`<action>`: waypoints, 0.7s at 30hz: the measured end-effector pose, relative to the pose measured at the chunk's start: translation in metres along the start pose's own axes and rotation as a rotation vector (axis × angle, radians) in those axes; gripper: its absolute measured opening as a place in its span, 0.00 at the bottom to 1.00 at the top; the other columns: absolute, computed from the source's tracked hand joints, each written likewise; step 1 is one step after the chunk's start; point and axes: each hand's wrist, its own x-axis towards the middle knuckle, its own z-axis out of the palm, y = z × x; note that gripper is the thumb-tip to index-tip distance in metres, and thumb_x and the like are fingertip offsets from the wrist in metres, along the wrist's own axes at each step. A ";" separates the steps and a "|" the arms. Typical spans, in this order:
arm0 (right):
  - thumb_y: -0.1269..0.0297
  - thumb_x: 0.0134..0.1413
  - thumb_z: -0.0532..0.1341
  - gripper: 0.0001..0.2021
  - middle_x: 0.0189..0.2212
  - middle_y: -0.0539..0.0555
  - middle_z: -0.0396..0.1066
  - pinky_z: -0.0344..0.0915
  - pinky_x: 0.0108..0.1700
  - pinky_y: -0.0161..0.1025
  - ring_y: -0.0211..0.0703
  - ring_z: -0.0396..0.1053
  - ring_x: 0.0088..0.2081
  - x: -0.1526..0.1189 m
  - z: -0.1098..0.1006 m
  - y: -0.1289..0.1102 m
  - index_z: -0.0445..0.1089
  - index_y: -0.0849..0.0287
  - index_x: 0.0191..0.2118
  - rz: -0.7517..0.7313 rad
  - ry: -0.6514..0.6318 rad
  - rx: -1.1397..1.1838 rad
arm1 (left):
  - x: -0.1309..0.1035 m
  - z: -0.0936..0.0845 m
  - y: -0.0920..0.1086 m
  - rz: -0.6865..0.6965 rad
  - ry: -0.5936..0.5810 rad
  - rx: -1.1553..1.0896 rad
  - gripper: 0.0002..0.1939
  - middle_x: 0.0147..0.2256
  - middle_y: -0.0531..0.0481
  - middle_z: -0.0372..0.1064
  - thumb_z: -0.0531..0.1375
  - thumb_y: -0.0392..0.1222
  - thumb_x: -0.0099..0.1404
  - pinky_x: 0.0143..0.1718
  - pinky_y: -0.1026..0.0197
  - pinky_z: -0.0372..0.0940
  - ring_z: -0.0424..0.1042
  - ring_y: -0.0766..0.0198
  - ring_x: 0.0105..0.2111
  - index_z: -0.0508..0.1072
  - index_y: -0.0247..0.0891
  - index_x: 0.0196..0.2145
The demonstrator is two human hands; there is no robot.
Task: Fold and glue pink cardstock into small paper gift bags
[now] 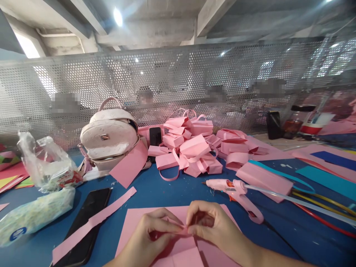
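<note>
Head: pink paper piece (183,255) apparently between left hand (147,228) and right hand (218,224)

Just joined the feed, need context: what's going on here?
A person's left hand and right hand pinch a folded piece of pink paper between the fingertips, over a flat pink sheet on the blue table. A pink glue gun lies beyond the right hand, untouched. Behind sits a heap of folded pink paper pieces, beside an open pale backpack. On the left, a pink strip lies across a black phone.
</note>
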 end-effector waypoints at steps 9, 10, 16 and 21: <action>0.55 0.45 0.75 0.14 0.26 0.48 0.67 0.59 0.31 0.34 0.37 0.65 0.29 0.000 0.002 0.001 0.76 0.60 0.25 -0.017 -0.024 0.028 | -0.001 0.002 -0.005 0.028 0.015 -0.043 0.11 0.41 0.42 0.77 0.61 0.37 0.67 0.42 0.58 0.70 0.77 0.54 0.43 0.85 0.46 0.36; 0.55 0.45 0.75 0.14 0.27 0.48 0.67 0.58 0.31 0.34 0.37 0.64 0.29 0.000 0.002 0.001 0.77 0.60 0.25 -0.014 -0.023 0.017 | -0.001 0.003 -0.006 0.032 0.018 -0.048 0.11 0.41 0.42 0.77 0.61 0.37 0.67 0.42 0.58 0.70 0.77 0.55 0.42 0.85 0.45 0.35; 0.57 0.50 0.72 0.09 0.29 0.50 0.66 0.59 0.33 0.35 0.39 0.66 0.32 0.001 0.002 0.001 0.81 0.57 0.29 -0.047 -0.043 -0.021 | -0.001 0.002 -0.011 0.031 0.024 -0.057 0.10 0.41 0.42 0.77 0.63 0.35 0.65 0.41 0.59 0.70 0.77 0.55 0.41 0.85 0.43 0.32; 0.67 0.50 0.70 0.03 0.32 0.48 0.67 0.59 0.34 0.35 0.37 0.64 0.31 -0.001 0.004 -0.003 0.78 0.57 0.33 -0.006 -0.068 -0.098 | -0.001 0.002 -0.009 0.016 0.011 -0.011 0.13 0.39 0.44 0.77 0.62 0.29 0.62 0.41 0.62 0.68 0.77 0.57 0.41 0.85 0.43 0.31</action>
